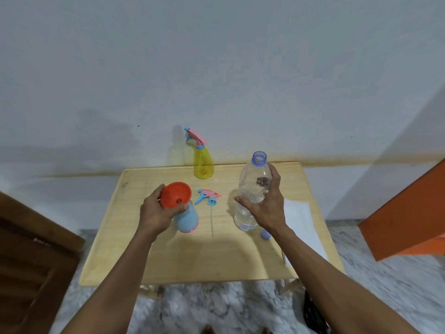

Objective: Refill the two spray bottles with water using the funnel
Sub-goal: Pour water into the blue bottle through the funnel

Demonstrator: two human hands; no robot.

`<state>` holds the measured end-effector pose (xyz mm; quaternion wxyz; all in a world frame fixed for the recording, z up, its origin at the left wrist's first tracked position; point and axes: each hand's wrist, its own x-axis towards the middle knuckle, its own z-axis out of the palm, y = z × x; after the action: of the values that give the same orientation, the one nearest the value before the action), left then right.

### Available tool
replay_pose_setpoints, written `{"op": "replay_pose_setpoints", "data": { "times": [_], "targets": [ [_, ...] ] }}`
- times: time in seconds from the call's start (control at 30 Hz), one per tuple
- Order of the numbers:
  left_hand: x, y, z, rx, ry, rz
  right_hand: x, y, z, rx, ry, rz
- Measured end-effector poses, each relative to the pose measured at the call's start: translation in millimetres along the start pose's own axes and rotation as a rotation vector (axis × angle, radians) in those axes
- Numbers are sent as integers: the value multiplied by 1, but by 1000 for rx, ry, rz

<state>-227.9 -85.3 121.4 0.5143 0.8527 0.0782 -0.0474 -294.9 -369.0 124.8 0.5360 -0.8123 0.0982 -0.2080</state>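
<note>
**Funnel seated, water bottle gripped: the pour is where it can go wrong**

The left hand [157, 209] is curled around the red funnel [176, 195], thumb and fingers on its rim, steadying it in the mouth of the blue bottle [188, 219] at the centre-left of the table [134, 249]. That bottle looks tilted toward the right rather than standing straight. The right hand [266, 203] wraps the uncapped water bottle [250, 189], fingers spread around its middle; it stands upright on the right side, partly full. Its cap [265, 235] lies just near of it.

The blue bottle's sprayer [207, 197], with its dip tube, lies flat between the two bottles. The yellow bottle [203, 165] stands at the far edge with its own sprayer screwed on, so it has yet to be opened.

Risks, as I judge them:
- The water bottle is soft and gripped mid-body; a squeeze while tipping could send a surge over the funnel's rim.
- A tilted blue bottle with a funnel perched in it could slip or tip if the left hand loosens.
- Pouring faster than the funnel's narrow hole drains would overflow onto the table and the white sheet [298, 213] at the right.
</note>
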Motion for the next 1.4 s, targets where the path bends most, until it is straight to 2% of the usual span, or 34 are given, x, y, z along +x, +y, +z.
{"op": "replay_pose_setpoints", "data": {
  "times": [0.37, 0.53, 0.63, 0.77, 0.97, 1.4],
  "targets": [
    [-8, 3, 4, -48, 72, -2, 2, 1, -7, 22, -42, 20],
    [-34, 30, 4, -229, 166, 71, 7, 4, -13, 42, -76, 20],
    [-46, 52, 16, -314, 134, 88, 8, 5, -15, 55, -92, 27],
    [-51, 63, 63, -182, 114, -6, 8, 6, -16, 67, -95, 40],
    [-41, 25, 131, 9, 51, -246, 12, 13, -19, 94, -70, 38],
    [-31, 3, 176, 166, 4, -351, 17, 20, -20, 31, -37, -57]
  ]
}}
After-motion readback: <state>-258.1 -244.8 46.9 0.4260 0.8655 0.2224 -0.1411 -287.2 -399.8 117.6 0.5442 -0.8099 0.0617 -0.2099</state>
